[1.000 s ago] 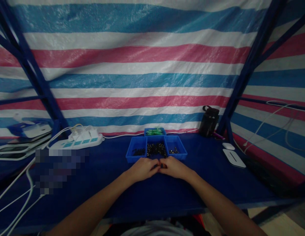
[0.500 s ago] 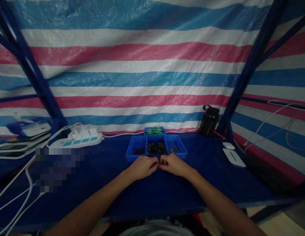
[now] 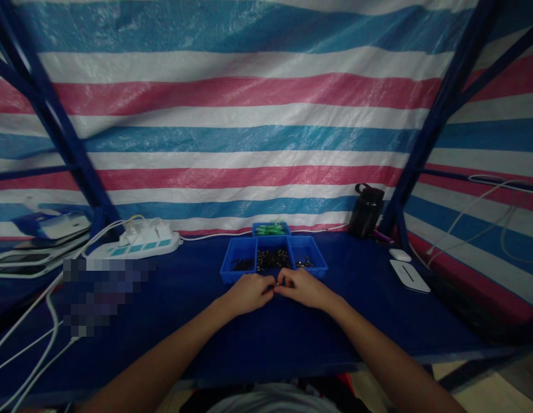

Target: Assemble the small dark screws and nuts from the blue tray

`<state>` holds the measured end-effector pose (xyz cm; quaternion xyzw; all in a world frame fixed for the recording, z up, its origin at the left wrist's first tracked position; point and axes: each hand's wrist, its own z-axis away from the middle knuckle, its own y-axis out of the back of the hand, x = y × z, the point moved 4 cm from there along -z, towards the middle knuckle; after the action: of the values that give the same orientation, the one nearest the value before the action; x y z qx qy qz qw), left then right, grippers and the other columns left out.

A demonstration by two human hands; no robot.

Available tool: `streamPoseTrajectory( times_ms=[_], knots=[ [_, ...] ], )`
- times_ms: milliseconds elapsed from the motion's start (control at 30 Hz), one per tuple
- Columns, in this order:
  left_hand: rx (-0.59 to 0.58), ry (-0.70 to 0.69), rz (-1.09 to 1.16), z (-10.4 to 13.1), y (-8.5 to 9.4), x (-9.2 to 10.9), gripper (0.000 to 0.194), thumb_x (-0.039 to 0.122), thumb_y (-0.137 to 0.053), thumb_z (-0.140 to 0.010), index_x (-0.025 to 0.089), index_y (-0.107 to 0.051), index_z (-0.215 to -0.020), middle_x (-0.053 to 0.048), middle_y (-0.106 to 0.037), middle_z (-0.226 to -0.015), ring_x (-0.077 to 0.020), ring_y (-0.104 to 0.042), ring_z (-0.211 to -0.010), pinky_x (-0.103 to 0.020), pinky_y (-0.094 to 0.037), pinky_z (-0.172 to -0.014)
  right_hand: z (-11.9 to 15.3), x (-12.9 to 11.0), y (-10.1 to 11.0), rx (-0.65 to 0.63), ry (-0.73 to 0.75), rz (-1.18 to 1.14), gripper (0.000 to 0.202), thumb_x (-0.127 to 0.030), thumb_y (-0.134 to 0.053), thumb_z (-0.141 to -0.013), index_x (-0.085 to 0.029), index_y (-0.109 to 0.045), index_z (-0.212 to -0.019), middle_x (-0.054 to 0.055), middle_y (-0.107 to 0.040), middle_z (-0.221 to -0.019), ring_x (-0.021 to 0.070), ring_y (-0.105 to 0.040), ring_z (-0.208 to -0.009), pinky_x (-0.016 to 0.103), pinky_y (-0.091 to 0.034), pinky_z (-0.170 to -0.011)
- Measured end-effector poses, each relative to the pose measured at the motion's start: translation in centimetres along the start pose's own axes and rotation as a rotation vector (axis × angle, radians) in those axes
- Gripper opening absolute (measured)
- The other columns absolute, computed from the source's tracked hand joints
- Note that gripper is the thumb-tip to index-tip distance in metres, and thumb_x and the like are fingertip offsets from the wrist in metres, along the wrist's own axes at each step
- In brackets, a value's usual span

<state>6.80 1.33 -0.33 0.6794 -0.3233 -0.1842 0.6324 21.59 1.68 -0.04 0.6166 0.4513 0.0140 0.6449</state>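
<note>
My left hand (image 3: pixel 251 292) and my right hand (image 3: pixel 301 285) meet fingertip to fingertip just in front of the blue bins. Both are pinched closed around something tiny between them; a small shiny spot shows there, too small to name. Right behind them, the left bin (image 3: pixel 239 250) holds thin black pieces (image 3: pixel 242 264). Many small black and metallic parts (image 3: pixel 272 259) fill the middle bin. A few shiny metal parts (image 3: pixel 304 262) lie in the right bin (image 3: pixel 310 246). Behind these, another blue bin holds green pieces (image 3: pixel 270 229).
A white power strip (image 3: pixel 141 248) with plugs and cables sits at the left, near stacked devices (image 3: pixel 38 252). At the right stand a black bottle (image 3: pixel 366 212), a white flat box (image 3: pixel 409 276) and a small white case (image 3: pixel 399 255). Blue frame posts border the blue table (image 3: pixel 184 338).
My right hand's fingers have shifted slightly, its index finger now more arched. My left hand stays almost in place, and the bins have not moved.
</note>
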Motion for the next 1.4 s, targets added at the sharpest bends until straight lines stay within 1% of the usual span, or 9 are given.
streamPoseTrajectory(
  times_ms=[100,267,567,700,833,1000,1167,1267,1400],
  knots=[
    [0.003,-0.011,0.009,0.0,0.1,0.1,0.015,0.026,-0.047,-0.087,0.019,-0.060,-0.086,-0.002,-0.065,-0.071,-0.0158,-0.061,-0.063,-0.021,-0.037,-0.055,0.0,-0.2,0.0,0.007,0.003,0.021,0.016,-0.033,-0.055,-0.085,-0.018,-0.057,-0.091,-0.003,-0.059,-0.064,0.0108,-0.054,-0.058,0.020,-0.033,-0.053],
    [0.002,-0.001,-0.002,0.0,0.3,0.2,0.018,0.028,-0.046,-0.088,0.018,-0.061,-0.083,-0.002,-0.065,-0.071,-0.0156,-0.061,-0.063,-0.021,-0.037,-0.055,0.1,-0.3,0.1,0.007,0.018,0.014,0.009,-0.023,-0.054,-0.083,-0.019,-0.056,-0.091,-0.004,-0.059,-0.064,0.0109,-0.055,-0.059,0.020,-0.034,-0.054],
    [0.014,-0.011,0.009,-0.1,0.2,0.4,0.022,0.027,-0.042,-0.091,0.018,-0.062,-0.086,-0.003,-0.065,-0.073,-0.0153,-0.062,-0.066,-0.021,-0.039,-0.058,0.0,-0.7,-0.1,0.016,0.054,-0.081,0.012,-0.009,-0.050,-0.077,-0.018,-0.055,-0.084,-0.003,-0.059,-0.069,0.0106,-0.055,-0.062,0.019,-0.038,-0.058],
    [-0.002,-0.012,-0.016,0.0,-0.1,0.5,0.020,0.028,-0.044,-0.090,0.018,-0.061,-0.087,-0.004,-0.066,-0.077,-0.0169,-0.062,-0.070,-0.022,-0.040,-0.059,0.0,-0.4,-0.3,0.022,0.063,0.009,0.008,-0.012,-0.054,-0.077,-0.017,-0.056,-0.083,-0.002,-0.058,-0.072,0.0115,-0.053,-0.065,0.020,-0.037,-0.060],
    [-0.040,-0.052,0.012,0.3,0.3,1.1,0.018,0.035,-0.051,-0.086,0.020,-0.061,-0.087,-0.001,-0.065,-0.076,-0.0160,-0.061,-0.066,-0.022,-0.038,-0.056,0.1,-0.2,-0.4,0.017,0.095,0.112,0.003,-0.017,-0.058,-0.078,-0.016,-0.057,-0.081,0.001,-0.057,-0.079,0.0129,-0.052,-0.072,0.022,-0.036,-0.064],
    [-0.055,-0.091,0.020,0.6,0.8,1.6,0.028,0.046,-0.058,-0.080,0.020,-0.060,-0.089,-0.001,-0.064,-0.080,-0.0171,-0.061,-0.071,-0.023,-0.038,-0.059,0.0,0.4,-0.7,-0.040,0.078,0.146,0.005,-0.020,-0.058,-0.081,-0.016,-0.058,-0.080,0.001,-0.057,-0.073,0.0124,-0.051,-0.066,0.022,-0.034,-0.059],
    [-0.057,-0.105,0.005,0.4,0.4,1.3,0.021,0.040,-0.053,-0.085,0.020,-0.059,-0.088,-0.001,-0.064,-0.080,-0.0162,-0.060,-0.071,-0.022,-0.036,-0.058,-0.1,1.1,-0.7,-0.082,0.006,0.066,0.005,-0.018,-0.059,-0.080,-0.016,-0.059,-0.086,-0.001,-0.058,-0.070,0.0122,-0.053,-0.064,0.021,-0.035,-0.057],
    [-0.042,-0.111,-0.010,0.3,0.3,1.2,0.018,0.037,-0.052,-0.087,0.020,-0.059,-0.088,-0.001,-0.065,-0.082,-0.0162,-0.060,-0.070,-0.022,-0.036,-0.057,0.0,0.7,-0.6,-0.057,0.043,0.076,0.004,-0.017,-0.060,-0.080,-0.016,-0.057,-0.083,-0.001,-0.057,-0.072,0.0123,-0.052,-0.066,0.021,-0.035,-0.059],
    [-0.044,-0.107,-0.011,0.3,0.2,1.2,0.018,0.037,-0.052,-0.087,0.020,-0.058,-0.088,-0.001,-0.065,-0.080,-0.0166,-0.061,-0.070,-0.022,-0.036,-0.057,0.2,-0.2,-0.5,-0.036,0.105,0.140,0.007,-0.022,-0.060,-0.080,-0.016,-0.056,-0.080,0.001,-0.055,-0.078,0.0131,-0.051,-0.071,0.022,-0.035,-0.063]
  ],
)
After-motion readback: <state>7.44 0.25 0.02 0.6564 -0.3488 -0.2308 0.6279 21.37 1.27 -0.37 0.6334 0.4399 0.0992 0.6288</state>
